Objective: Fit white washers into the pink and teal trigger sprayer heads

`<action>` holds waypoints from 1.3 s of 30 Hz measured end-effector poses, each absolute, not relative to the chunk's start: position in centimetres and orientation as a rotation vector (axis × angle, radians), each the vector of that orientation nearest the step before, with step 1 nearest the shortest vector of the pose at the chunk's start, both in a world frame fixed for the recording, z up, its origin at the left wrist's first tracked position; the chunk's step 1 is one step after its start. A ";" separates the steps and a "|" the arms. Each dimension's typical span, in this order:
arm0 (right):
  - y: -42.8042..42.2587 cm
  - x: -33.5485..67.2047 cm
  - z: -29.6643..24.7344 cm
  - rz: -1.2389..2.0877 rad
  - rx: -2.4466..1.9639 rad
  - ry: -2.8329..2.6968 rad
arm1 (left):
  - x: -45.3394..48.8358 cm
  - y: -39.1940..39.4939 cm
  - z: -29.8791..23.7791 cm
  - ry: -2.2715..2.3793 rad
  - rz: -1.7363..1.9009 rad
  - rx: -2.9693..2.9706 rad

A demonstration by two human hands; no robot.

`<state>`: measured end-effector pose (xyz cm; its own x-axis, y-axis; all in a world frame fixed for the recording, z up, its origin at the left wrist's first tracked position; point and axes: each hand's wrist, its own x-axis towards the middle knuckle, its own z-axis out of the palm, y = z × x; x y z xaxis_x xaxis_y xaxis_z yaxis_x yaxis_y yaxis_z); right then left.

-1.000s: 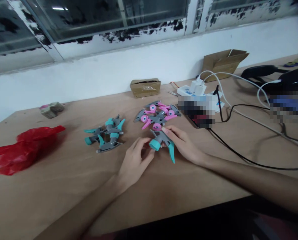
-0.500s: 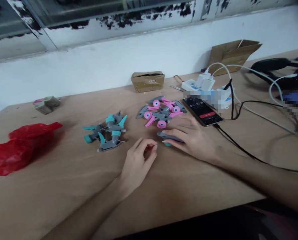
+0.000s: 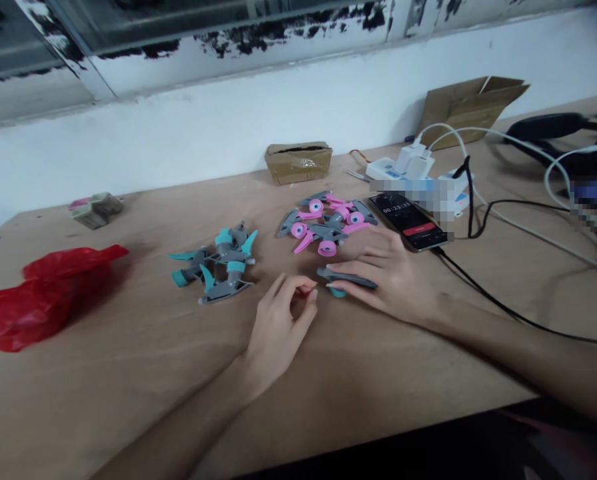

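Right hand [image 3: 391,277]: laid over grey plastic spray trigger with teal nozzle [image 3: 339,278], pinned flat on brown wooden tabletop [image 3: 128,373], just below pile of pink-and-grey triggers [image 3: 325,223]. Left hand [image 3: 278,327]: empty, fingertips pinched. Teal-and-grey trigger pile [image 3: 218,265] left. Bare board toward near edge.

Red plastic bag [image 3: 43,293] far left, phone [image 3: 409,221] and power strip [image 3: 408,175] right, cardboard box [image 3: 299,162] behind.
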<state>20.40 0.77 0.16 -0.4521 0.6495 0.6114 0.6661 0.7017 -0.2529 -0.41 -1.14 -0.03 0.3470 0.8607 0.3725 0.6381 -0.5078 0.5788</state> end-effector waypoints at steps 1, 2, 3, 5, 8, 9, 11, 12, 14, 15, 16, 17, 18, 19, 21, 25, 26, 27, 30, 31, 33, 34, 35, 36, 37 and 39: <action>0.7 20.3 0.3 0.036 -1.027 -2.161 | -0.4 -1.2 0.0 1.329 0.951 2.279; 0.6 20.3 0.6 0.135 -1.070 -2.080 | -0.4 -1.2 0.0 1.332 0.963 2.274; 0.5 20.2 0.8 0.277 -1.121 -1.975 | -0.4 -1.3 0.0 1.333 0.978 2.270; 0.5 20.0 1.1 0.689 -1.203 -1.753 | -0.3 -1.5 0.1 1.326 1.017 2.257; 0.7 19.7 0.9 1.329 -1.142 -1.403 | -0.3 -1.7 0.3 1.287 1.095 2.233; 0.8 19.6 0.7 1.476 -1.097 -1.304 | -0.3 -1.8 0.3 1.268 1.121 2.231; 1.0 19.4 0.3 1.664 -1.026 -1.184 | -0.3 -2.0 0.4 1.214 1.164 2.240; 1.0 19.4 0.2 1.723 -1.007 -1.165 | -0.2 -2.1 0.4 1.177 1.176 2.254; 1.0 19.5 0.0 1.798 -0.973 -1.172 | -0.1 -2.3 0.4 1.105 1.169 2.300; 1.0 19.5 0.0 1.828 -0.953 -1.181 | 0.0 -2.3 0.4 1.082 1.160 2.326; 1.0 19.6 0.0 1.859 -0.930 -1.183 | 0.0 -2.4 0.4 1.071 1.151 2.351; 1.0 19.7 0.0 1.888 -0.908 -1.177 | 0.1 -2.5 0.4 1.072 1.143 2.372; 1.0 19.7 0.0 1.919 -0.890 -1.158 | 0.1 -2.5 0.3 1.083 1.139 2.384; 1.1 19.7 0.0 1.951 -0.878 -1.128 | 0.1 -2.5 0.3 1.096 1.137 2.391; 1.0 19.7 0.1 1.994 -0.877 -1.056 | 0.1 -2.5 0.3 1.117 1.128 2.393; 1.0 19.6 0.2 2.026 -0.878 -0.989 | 0.0 -2.7 0.4 1.133 1.102 2.405; 0.9 19.6 0.2 2.033 -0.871 -0.978 | 0.0 -2.8 0.4 1.137 1.095 2.410; 0.9 19.6 0.1 2.041 -0.865 -0.966 | 0.0 -2.9 0.5 1.144 1.087 2.413; 1.0 19.7 -0.3 2.028 -0.859 -0.932 | 0.2 -3.1 0.4 1.196 1.067 2.395; 1.0 19.7 -0.4 2.012 -0.857 -0.924 | 0.2 -3.1 0.3 1.212 1.065 2.379; 1.0 19.7 -0.7 1.981 -0.840 -0.908 | 0.3 -3.1 0.2 1.242 1.056 2.333; 1.0 19.7 -0.7 1.968 -0.825 -0.899 | 0.3 -3.0 0.1 1.254 1.051 2.305; 0.9 19.6 -0.8 1.957 -0.810 -0.890 | 0.3 -2.9 0.0 1.265 1.049 2.274; 0.9 19.6 -0.9 1.948 -0.796 -0.884 | 0.2 -2.8 -0.1 1.274 1.051 2.240; 0.8 19.5 -0.9 1.938 -0.786 -0.882 | 0.2 -2.7 -0.1 1.280 1.055 2.200; 0.7 19.3 -1.0 1.926 -0.774 -0.902 | 0.2 -2.6 -0.2 1.272 1.077 2.109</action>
<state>19.32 0.74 -1.03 -0.4467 0.8784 -0.1696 -0.4320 -0.3778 -0.8189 0.17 -2.59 -0.24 0.2697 0.8806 0.3897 0.5297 -0.4736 0.7036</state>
